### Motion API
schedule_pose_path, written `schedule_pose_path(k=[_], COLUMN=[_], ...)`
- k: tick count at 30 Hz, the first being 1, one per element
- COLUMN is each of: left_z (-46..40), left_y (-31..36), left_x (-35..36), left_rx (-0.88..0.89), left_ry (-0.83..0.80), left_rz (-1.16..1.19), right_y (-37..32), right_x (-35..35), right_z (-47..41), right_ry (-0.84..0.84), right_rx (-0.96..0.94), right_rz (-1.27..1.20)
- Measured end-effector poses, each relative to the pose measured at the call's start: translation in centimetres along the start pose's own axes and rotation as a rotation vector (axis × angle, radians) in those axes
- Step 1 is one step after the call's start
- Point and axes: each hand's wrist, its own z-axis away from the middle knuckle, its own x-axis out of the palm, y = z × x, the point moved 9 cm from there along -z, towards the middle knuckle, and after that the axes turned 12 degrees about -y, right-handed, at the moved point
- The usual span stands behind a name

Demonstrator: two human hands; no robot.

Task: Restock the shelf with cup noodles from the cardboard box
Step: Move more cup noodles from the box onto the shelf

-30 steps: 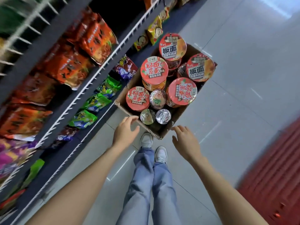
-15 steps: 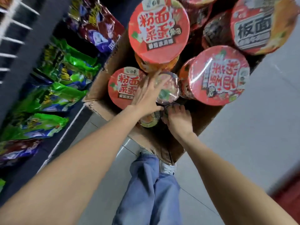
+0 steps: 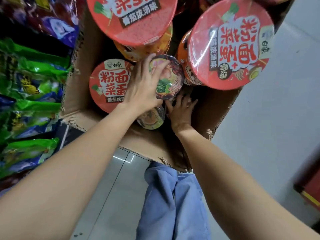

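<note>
The small dark-lidded noodle cup [image 3: 170, 78] sits in the cardboard box [image 3: 81, 49], the left hand [image 3: 143, 87] curled over its rim, grasping it. Just below, the right hand [image 3: 181, 108] reaches deeper into the box beside a second small cup [image 3: 152, 118]; whether its fingers hold anything I cannot tell. Large red-lidded bowls [image 3: 230, 44] crowd the box. Green snack bags [image 3: 34, 108] line the shelf at left.

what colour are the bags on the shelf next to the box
Mostly green bags, with purple ones above; head view.
</note>
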Motion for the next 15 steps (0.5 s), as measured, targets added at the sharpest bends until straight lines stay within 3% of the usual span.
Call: schedule_pose_path(k=[3,5,10,12,15], left_z=[0.5,1.4,5.7,8.3,12.8], left_y=[0.5,1.2,2.5,3.0,4.7], left_x=[-0.8,-2.2,-7.3,-10.1,-15.2], left_rx=[-0.026,-0.057,-0.204,-0.266,-0.337], left_ry=[0.015,-0.005,-0.081,-0.049,0.018], left_rz=[-0.022,-0.011,0.204,0.241,0.254], right_y=[-0.4,-0.1,0.3,2.7,6.3], right_x=[-0.8,-3.5,-9.0,-11.7,-16.0], right_z=[1.5,5.0,16.7,21.3,28.1], right_ry=[0.015,0.112,0.242,0.301,0.362], right_rx=[-0.002,0.027,-0.165,-0.16,-0.305], right_rz=[-0.008,-0.05,-0.097,-0.245,-0.556])
